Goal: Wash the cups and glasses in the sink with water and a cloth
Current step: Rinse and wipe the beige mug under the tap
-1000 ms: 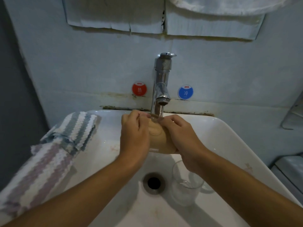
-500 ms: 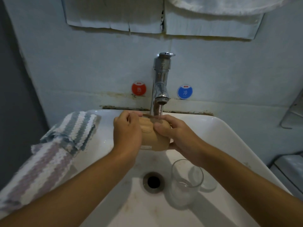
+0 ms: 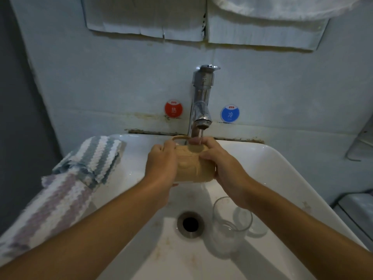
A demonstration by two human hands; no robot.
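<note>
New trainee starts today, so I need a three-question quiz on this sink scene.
1. True or false: water runs from the tap onto the tan cup.
2. Which hands hold the cup? A) left only B) right only C) both
3. Fill in: the clear glass stands in the sink to the ___ of the drain.

Key: 1 true; 2 C, left hand and right hand; 3 right.

place: bathroom | cues: white basin (image 3: 282,164), chrome tap (image 3: 200,106), hot/cold stickers (image 3: 173,109)
</note>
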